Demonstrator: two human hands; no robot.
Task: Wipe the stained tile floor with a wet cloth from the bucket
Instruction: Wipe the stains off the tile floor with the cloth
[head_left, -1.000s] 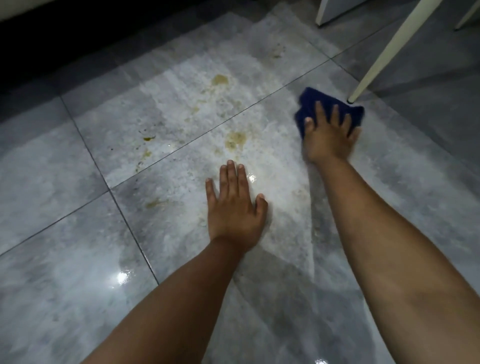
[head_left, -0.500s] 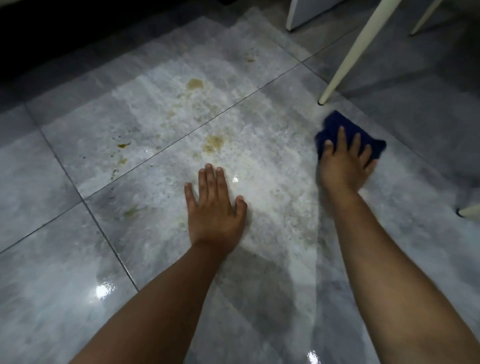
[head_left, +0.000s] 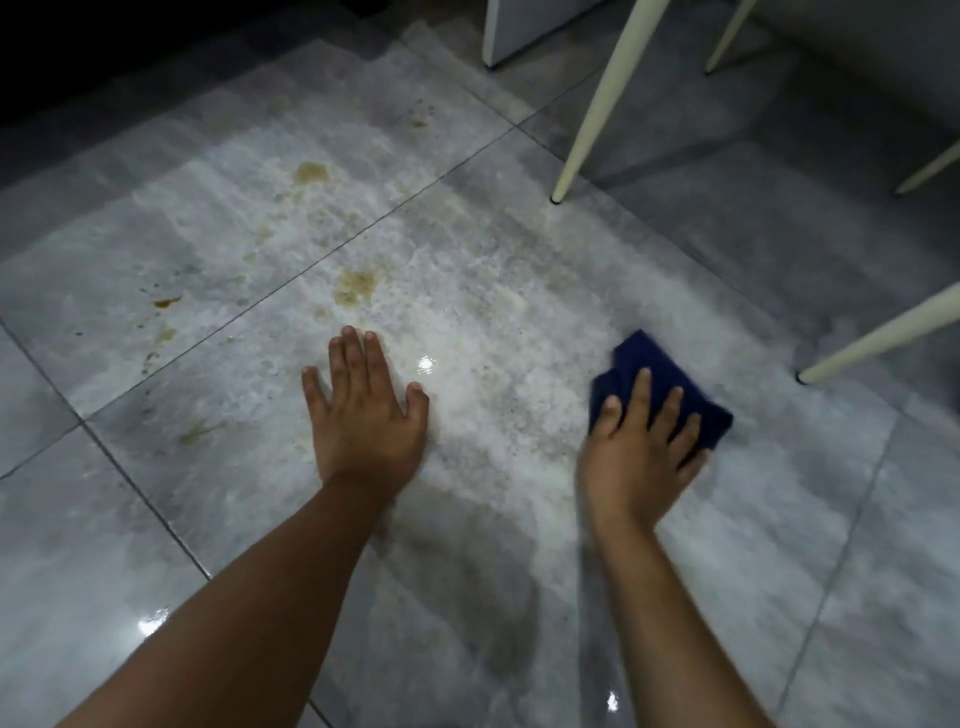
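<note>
My right hand presses flat on a dark blue cloth lying on the grey tile floor, fingers spread over it. My left hand rests palm down on the wet tile to the left of the cloth, fingers apart, holding nothing. Yellow-brown stains sit beyond the left hand: one blotch just ahead of its fingertips, another farther back, and smaller spots to the left. No bucket shows in the head view.
Cream chair legs stand to the right: one behind the cloth, another close to its right side, thinner ones farther back. A white cabinet base is at the top. Grout lines cross the glossy floor.
My right hand has dragged the cloth toward me and to the right, away from the far chair leg. The left hand stays planted on the tile. The view has shifted.
</note>
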